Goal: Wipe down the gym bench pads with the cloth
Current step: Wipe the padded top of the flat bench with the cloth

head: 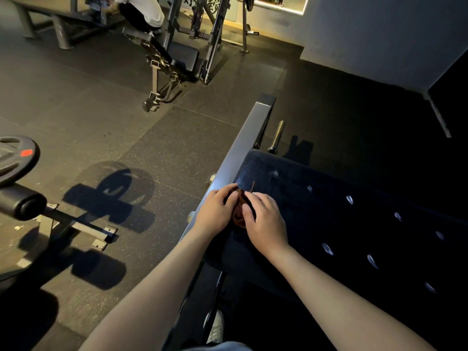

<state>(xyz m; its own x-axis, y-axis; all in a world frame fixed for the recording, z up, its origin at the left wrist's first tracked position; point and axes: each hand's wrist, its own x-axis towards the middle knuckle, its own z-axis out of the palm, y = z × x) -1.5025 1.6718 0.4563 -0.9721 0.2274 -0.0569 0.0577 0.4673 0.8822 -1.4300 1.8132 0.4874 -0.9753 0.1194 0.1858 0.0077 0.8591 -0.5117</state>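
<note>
A black padded bench pad (pixel 329 224) with a dotted row of pale marks fills the lower right. At its left edge lies a small bunched dark reddish-brown cloth (pixel 240 211). My left hand (pixel 215 211) and my right hand (pixel 266 221) sit side by side on the pad's near-left corner, fingers curled on the cloth from either side. Most of the cloth is hidden between the two hands.
A grey steel frame bar (pixel 248 140) runs along the pad's left side. A weight plate on a bar end (pixel 17 158) is at the left. An adjustable bench (pixel 172 59) and a seated person (pixel 141 11) are at the back. A wall corner (pixel 379 46) stands at the right.
</note>
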